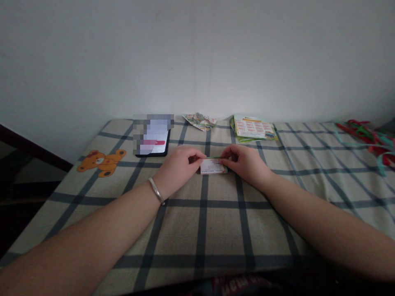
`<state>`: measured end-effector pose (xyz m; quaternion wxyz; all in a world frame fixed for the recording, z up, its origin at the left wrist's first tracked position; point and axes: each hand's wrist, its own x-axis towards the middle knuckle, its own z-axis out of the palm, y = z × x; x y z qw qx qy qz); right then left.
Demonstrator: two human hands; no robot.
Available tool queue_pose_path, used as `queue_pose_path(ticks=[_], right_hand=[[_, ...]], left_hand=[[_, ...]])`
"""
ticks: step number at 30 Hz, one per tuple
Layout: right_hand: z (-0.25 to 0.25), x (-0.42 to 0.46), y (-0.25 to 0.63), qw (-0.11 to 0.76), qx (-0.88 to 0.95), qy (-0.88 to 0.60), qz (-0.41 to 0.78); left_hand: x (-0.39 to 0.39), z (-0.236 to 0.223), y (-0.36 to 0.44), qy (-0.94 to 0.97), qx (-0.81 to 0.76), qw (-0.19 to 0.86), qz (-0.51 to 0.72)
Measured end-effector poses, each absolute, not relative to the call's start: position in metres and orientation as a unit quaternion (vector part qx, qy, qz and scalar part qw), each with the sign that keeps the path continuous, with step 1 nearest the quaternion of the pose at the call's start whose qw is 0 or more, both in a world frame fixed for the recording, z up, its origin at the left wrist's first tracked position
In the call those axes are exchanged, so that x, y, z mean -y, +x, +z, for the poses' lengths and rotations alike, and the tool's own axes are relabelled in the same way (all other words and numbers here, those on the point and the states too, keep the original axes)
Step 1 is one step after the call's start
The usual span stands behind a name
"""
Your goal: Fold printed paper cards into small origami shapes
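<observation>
Between my two hands a small piece of printed paper (212, 166), folded to a card-sized rectangle, rests on or just above the checked cloth. Its near face is white with dark and red print, and a green strip shows along the far edge. My left hand (182, 164), with a silver bangle (156, 191) at the wrist, pinches the left end between thumb and fingers. The right end is pinched by my right hand (247, 162), its thumb lying over the print. Beyond the hands lie a crumpled printed sheet (200, 121) and a stack of printed leaflets (254, 128).
A phone (154, 146) with a lit screen lies at the back left, partly pixelated. Near it is an orange teddy bear cutout (103, 162). Red, green and teal ribbons (370, 139) are heaped at the right. The checked tablecloth (182, 238) meets a white wall (197, 57).
</observation>
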<state>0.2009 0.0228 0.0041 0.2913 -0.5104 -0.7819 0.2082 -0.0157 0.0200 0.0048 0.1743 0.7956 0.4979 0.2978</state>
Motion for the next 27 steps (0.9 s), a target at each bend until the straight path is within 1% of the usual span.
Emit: queue_pose_path(ticks=[5, 10, 15, 27], right_hand=[[0.0085, -0.0237, 0.1979, 0.256, 0.804, -0.513, 0.160], [0.0079, -0.0245, 0.1972, 0.248, 0.795, -0.525, 0.174], [0.0059, -0.0261, 0.1979, 0.247, 0.789, -0.530, 0.189], [0.0076, -0.0267, 0.2005, 0.227, 0.806, -0.527, 0.148]], left_hand=[[-0.0214, 0.0034, -0.0152, 0.826, -0.485, 0.113, 0.266], [-0.0210, 0.0034, -0.0147, 0.840, -0.470, 0.082, 0.260], [-0.0209, 0.0017, -0.0152, 0.844, -0.468, 0.059, 0.255], [-0.0199, 0.0027, -0.0156, 0.867, -0.444, 0.024, 0.223]])
